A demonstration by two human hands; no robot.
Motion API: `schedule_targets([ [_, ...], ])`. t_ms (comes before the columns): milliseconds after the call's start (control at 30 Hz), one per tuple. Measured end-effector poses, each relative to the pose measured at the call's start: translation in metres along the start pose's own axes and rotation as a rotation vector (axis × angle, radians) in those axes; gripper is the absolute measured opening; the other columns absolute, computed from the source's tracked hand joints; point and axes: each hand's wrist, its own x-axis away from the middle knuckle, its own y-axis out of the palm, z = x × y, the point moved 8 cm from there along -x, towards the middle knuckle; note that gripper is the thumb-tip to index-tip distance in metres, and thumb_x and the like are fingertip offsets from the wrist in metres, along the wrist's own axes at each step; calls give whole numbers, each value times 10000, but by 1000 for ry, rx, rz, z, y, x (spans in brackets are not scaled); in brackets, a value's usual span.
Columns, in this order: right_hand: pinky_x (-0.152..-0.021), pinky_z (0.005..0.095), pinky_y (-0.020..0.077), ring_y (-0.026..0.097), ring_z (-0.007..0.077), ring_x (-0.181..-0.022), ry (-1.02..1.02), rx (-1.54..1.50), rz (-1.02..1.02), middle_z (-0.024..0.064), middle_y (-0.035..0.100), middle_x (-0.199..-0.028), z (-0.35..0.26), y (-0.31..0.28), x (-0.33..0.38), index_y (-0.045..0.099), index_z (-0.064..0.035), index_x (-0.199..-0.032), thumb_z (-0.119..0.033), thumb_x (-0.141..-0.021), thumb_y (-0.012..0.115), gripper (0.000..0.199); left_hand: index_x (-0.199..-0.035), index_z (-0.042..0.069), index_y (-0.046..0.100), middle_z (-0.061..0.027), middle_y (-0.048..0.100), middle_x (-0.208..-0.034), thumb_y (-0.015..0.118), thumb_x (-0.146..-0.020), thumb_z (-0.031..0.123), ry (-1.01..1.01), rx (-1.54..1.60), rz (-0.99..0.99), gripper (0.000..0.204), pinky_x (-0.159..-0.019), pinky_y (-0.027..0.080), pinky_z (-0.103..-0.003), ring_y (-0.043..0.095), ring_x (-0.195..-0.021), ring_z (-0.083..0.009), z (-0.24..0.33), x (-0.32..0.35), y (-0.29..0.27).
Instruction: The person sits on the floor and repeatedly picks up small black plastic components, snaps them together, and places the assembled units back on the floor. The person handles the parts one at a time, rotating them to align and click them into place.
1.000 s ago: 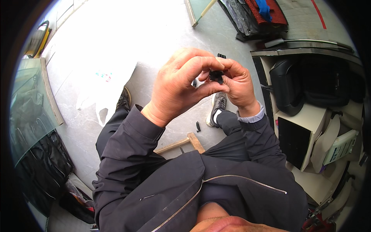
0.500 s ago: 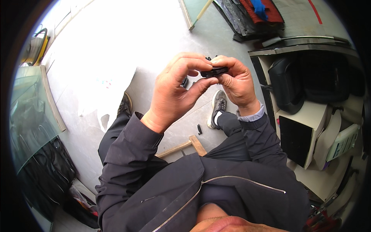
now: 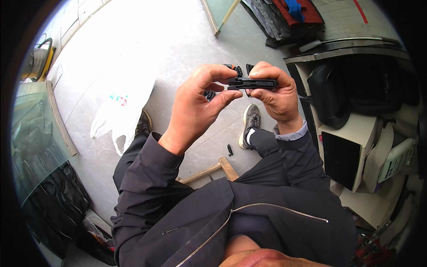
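A slim black plastic part (image 3: 254, 83) with long slots along its side is held level in front of me. My right hand (image 3: 281, 95) grips its right end between thumb and fingers. At the other end, my left hand (image 3: 191, 100) curls round the tip, thumb below and index finger above. Behind the hands, partly hidden, several black pieces lie on the floor, among them a black piece (image 3: 210, 95) by my left thumb and a black piece (image 3: 238, 70) beyond the fingertips. A small black clip-like piece (image 3: 229, 149) lies on the floor between my legs.
A white plastic bag (image 3: 116, 118) lies beside my left shoe. Below is a wooden frame (image 3: 227, 168), near my right leg. Right stands a shelf unit with a black bag (image 3: 329, 95) and a white box (image 3: 353, 127). Glass panels (image 3: 38, 120) are at left.
The black part has been turned and now shows its long slotted side. My right hand has shifted slightly right and down, and the fingers of both hands are farther apart.
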Motion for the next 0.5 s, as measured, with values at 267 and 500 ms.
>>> schedule_targets([
  [267, -888, 254, 554, 671, 124, -1002, -10, 35, -4, 45, 703, -1089, 0, -2, 0, 765, -50, -1174, -68, -866, 899, 336, -1244, 29, 706, -74, 714, -1198, 833, -937, 45, -66, 40, -39, 333, -893, 621, -293, 735, -1041, -148, -4, 2, 1],
  [500, -895, 259, 565, 680, 127, -1010, -4, 19, -14, 50, 709, -1094, 1, -2, 0, 764, -52, -1173, -67, -867, 896, 334, -1253, 34, 704, -61, 709, -1215, 834, -943, 63, -49, 35, -49, 337, -926, 610, -299, 721, -1060, -143, -3, 2, 0],
])
